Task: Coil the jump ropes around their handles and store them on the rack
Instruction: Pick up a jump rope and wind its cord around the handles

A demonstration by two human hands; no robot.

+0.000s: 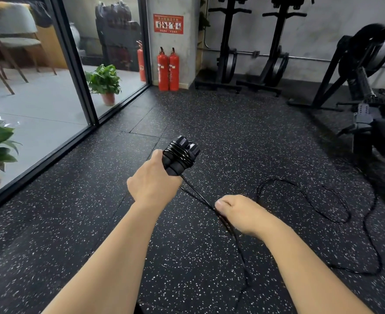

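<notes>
My left hand (152,182) grips two black jump rope handles (180,155) held side by side, with several turns of black rope wound around them. From the handles the black rope (336,219) runs down to my right hand (239,213), which pinches the strands just below and to the right. Beyond my right hand the loose rope lies in wide loops on the speckled black floor at the right. No storage rack for ropes is recognisable in view.
Glass wall (73,64) with potted plants (104,82) runs along the left. Two red fire extinguishers (168,69) stand at a concrete pillar ahead. Black exercise machines (250,53) line the back wall and another machine (368,87) sits at the right.
</notes>
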